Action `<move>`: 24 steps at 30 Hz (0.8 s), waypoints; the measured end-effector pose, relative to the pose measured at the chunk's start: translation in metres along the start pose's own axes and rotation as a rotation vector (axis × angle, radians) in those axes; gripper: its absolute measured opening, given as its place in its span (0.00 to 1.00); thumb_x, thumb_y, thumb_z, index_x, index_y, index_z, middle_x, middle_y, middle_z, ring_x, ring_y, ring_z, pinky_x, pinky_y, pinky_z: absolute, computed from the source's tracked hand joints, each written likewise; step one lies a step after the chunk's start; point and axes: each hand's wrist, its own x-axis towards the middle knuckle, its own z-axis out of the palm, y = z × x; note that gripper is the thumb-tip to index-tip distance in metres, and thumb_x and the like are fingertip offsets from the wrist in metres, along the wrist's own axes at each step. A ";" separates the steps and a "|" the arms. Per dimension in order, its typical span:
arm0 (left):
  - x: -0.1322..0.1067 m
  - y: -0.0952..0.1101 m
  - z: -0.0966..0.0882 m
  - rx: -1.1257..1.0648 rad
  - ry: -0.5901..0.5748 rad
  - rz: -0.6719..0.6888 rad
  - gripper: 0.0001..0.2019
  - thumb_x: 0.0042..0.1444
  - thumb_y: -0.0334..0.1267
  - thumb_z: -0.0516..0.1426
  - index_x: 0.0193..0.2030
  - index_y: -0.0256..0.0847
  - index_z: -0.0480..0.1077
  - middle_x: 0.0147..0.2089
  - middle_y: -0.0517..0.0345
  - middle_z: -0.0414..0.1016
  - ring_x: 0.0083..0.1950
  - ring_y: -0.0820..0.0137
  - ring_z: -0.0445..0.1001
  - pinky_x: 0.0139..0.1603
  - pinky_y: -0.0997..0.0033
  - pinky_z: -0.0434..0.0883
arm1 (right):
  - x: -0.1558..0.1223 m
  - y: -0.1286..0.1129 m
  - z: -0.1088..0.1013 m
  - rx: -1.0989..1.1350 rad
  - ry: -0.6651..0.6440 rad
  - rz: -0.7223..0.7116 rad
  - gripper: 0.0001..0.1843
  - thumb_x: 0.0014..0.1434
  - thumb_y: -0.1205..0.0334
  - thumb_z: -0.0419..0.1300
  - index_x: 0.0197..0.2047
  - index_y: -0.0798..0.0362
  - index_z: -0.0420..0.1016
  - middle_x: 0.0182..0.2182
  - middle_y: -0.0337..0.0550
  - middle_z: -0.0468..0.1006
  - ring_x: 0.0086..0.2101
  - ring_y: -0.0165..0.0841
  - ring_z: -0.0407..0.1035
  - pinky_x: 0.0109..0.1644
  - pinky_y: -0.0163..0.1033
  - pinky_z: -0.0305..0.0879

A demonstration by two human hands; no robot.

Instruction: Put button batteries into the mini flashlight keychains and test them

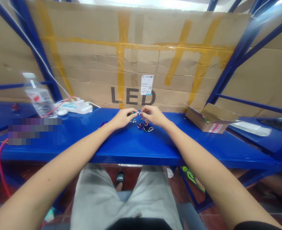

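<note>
Nearest us, forearms cut off by the frame, the front edge of the blue table [136, 150] gives way to a stretch of tabletop, then a small heap of carabiners [145, 127], partly hidden by the right hand [156, 115]. Fingertips of that hand and the left hand [123, 118] pinch closed on a small shiny piece [138, 113], too blurred for us to identify; room runs sideways toward the power strip [80, 107] and open carton [209, 119], with cardboard [136, 64] bounding the far edge.

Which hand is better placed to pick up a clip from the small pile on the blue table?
Probably the right hand: it is closer to the clips, while the left hand sits farther left.
</note>
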 end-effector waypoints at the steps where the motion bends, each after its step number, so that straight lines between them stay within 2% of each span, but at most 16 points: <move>1: 0.000 0.000 0.000 0.008 -0.007 0.008 0.13 0.64 0.45 0.56 0.48 0.42 0.77 0.47 0.55 0.82 0.47 0.64 0.76 0.54 0.63 0.69 | 0.000 0.000 0.000 -0.010 0.001 -0.007 0.00 0.58 0.66 0.60 0.35 0.53 0.71 0.26 0.38 0.78 0.20 0.28 0.68 0.25 0.34 0.66; 7: -0.002 -0.001 -0.002 0.023 -0.044 0.036 0.15 0.65 0.48 0.54 0.48 0.42 0.76 0.48 0.54 0.81 0.50 0.62 0.76 0.55 0.63 0.69 | 0.001 0.001 0.004 0.000 0.012 -0.011 0.02 0.60 0.64 0.58 0.35 0.52 0.71 0.25 0.37 0.76 0.20 0.28 0.69 0.27 0.35 0.68; 15: -0.002 0.003 0.005 0.100 0.003 -0.012 0.18 0.69 0.47 0.45 0.36 0.39 0.70 0.37 0.53 0.77 0.40 0.64 0.74 0.43 0.65 0.68 | 0.001 0.003 0.005 0.030 -0.012 0.022 0.08 0.64 0.60 0.58 0.32 0.53 0.72 0.26 0.41 0.76 0.23 0.29 0.70 0.27 0.34 0.67; 21: -0.002 0.007 0.005 0.138 -0.013 0.033 0.14 0.68 0.43 0.49 0.37 0.40 0.70 0.38 0.53 0.78 0.40 0.64 0.74 0.43 0.65 0.68 | -0.006 -0.005 0.000 -0.175 -0.077 -0.065 0.12 0.64 0.64 0.54 0.29 0.53 0.70 0.23 0.38 0.75 0.22 0.28 0.67 0.30 0.34 0.64; 24: -0.004 0.010 0.007 0.159 -0.007 0.082 0.13 0.68 0.43 0.50 0.39 0.40 0.72 0.39 0.51 0.79 0.41 0.64 0.75 0.45 0.64 0.69 | -0.007 -0.005 -0.001 -0.146 -0.106 -0.030 0.11 0.62 0.65 0.54 0.27 0.53 0.68 0.21 0.37 0.73 0.21 0.27 0.65 0.27 0.33 0.61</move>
